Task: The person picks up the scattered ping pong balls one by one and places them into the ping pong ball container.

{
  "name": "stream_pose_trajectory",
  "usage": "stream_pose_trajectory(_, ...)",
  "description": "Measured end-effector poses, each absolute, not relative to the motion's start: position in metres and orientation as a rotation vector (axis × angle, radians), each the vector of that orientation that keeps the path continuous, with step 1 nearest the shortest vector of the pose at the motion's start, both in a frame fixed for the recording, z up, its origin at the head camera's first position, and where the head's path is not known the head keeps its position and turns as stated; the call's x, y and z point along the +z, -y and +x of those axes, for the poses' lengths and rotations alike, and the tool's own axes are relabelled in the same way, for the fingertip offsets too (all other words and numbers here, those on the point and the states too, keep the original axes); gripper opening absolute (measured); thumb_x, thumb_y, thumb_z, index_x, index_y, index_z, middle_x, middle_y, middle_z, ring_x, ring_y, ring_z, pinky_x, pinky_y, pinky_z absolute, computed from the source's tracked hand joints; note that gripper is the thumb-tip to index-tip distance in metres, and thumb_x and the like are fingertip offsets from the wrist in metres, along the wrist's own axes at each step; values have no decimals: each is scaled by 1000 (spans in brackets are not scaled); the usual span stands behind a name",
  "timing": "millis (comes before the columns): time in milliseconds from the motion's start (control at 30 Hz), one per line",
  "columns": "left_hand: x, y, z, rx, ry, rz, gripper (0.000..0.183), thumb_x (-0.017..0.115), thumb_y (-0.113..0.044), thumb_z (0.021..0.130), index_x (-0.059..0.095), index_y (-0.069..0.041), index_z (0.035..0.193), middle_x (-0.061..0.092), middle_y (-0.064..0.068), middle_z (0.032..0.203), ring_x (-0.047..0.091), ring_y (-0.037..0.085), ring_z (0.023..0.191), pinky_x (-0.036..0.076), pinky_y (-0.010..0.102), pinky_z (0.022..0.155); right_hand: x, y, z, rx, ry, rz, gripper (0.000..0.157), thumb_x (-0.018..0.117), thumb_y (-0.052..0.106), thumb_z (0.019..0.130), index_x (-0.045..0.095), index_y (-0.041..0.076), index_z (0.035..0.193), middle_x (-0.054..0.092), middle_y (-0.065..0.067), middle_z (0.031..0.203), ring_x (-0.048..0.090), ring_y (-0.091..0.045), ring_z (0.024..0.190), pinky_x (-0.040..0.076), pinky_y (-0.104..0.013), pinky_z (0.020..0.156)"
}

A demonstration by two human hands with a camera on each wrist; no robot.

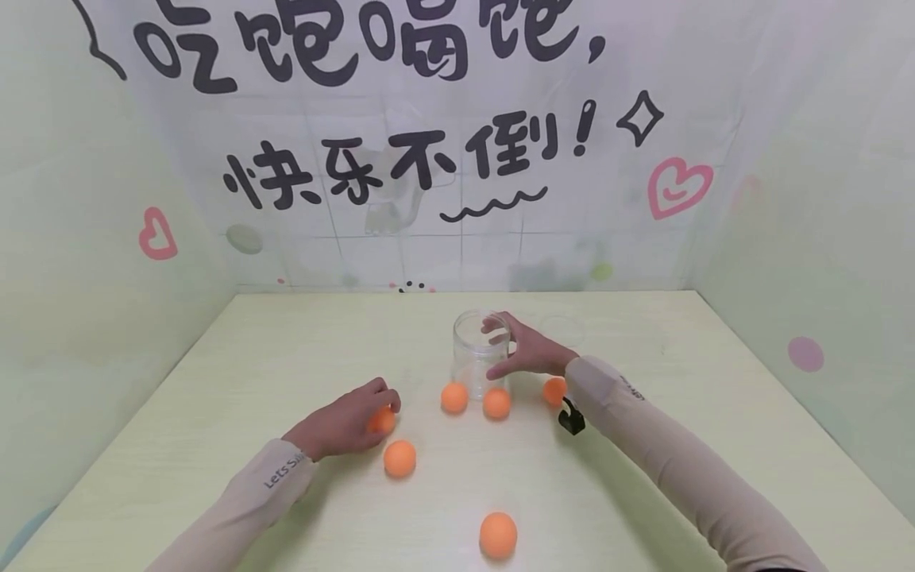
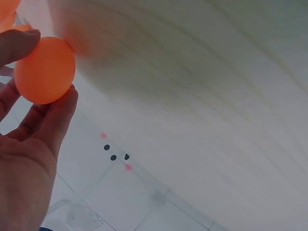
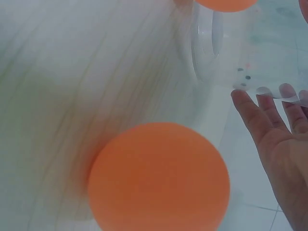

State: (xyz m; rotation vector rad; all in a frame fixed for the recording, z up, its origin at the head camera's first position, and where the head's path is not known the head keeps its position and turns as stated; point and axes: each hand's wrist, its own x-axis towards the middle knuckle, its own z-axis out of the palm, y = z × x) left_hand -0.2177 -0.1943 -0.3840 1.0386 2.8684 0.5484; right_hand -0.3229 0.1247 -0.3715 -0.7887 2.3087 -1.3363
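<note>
My left hand (image 1: 350, 417) pinches an orange ping-pong ball (image 2: 45, 71) between thumb and fingertips, low over the table. Behind and to its right stands a clear open-topped jar (image 1: 472, 361), upright. Around the jar's right side is my right hand (image 1: 532, 349), thumb in front and fingers behind, gripping it. Two more orange balls, one on the left (image 1: 453, 397) and one on the right (image 1: 496, 403), sit right at the jar's front. Another ball (image 1: 554, 392) lies beneath the right wrist and looms large in the right wrist view.
One loose orange ball (image 1: 399, 458) lies just in front of the left hand, and another (image 1: 498, 535) near the table's front. A faint clear disc (image 1: 562, 328) lies behind the right wrist. Printed sheets surround the pale wooden table (image 1: 322, 334) at back and sides.
</note>
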Motion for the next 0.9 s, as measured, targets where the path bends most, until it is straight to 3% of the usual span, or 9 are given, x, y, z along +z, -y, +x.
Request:
stream_pose_trajectory(300, -380, 192, -222, 468, -2870, 1042, 24, 67, 0, 79, 57, -10, 99, 45, -1, 88, 46, 10, 75, 42, 22, 65, -372, -125, -326, -1323, -2312, -791, 85, 77, 8, 77, 24, 4, 143, 34, -16, 146, 37, -37, 135, 41, -50, 103)
stream_pose_trajectory(900, -331, 162, -250, 260, -2876, 1136, 24, 68, -3, 80, 59, -9, 102, 48, 0, 91, 47, 10, 72, 43, 22, 65, -375, -128, -326, -1323, -2304, -791, 87, 79, 12, 75, 25, 6, 143, 36, -13, 145, 40, -33, 133, 44, -45, 100)
